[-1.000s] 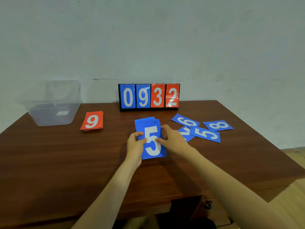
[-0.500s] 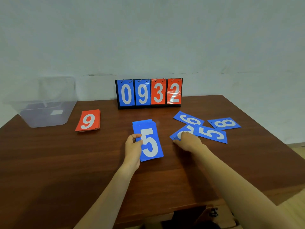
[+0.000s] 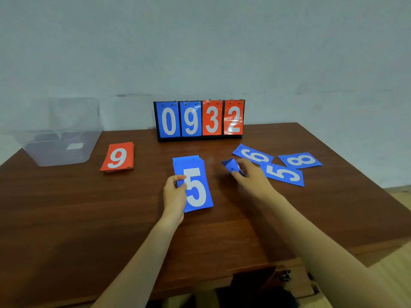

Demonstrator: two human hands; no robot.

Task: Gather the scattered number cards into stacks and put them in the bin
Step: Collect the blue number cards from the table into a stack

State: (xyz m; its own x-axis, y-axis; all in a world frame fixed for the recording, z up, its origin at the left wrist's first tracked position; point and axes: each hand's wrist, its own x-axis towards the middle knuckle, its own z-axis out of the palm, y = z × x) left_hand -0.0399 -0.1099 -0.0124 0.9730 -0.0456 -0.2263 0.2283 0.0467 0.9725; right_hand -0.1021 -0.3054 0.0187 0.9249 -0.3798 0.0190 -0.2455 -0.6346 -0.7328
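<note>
Blue stack [image 3: 195, 185] (5 on top): gripped at left edge by left hand [image 3: 174, 195], centre of table [image 3: 89, 218], position kept. Single blue card [image 3: 231, 166]: flat under right hand [image 3: 250, 177] before, now pinched and lifted, right of stack. Bin [image 3: 55, 156]: far left.

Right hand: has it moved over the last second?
Yes. The right hand left the blue stack held in the left hand and went right, toward the 6 card, which has stayed put; it now pinches a lifted blue card.
</note>
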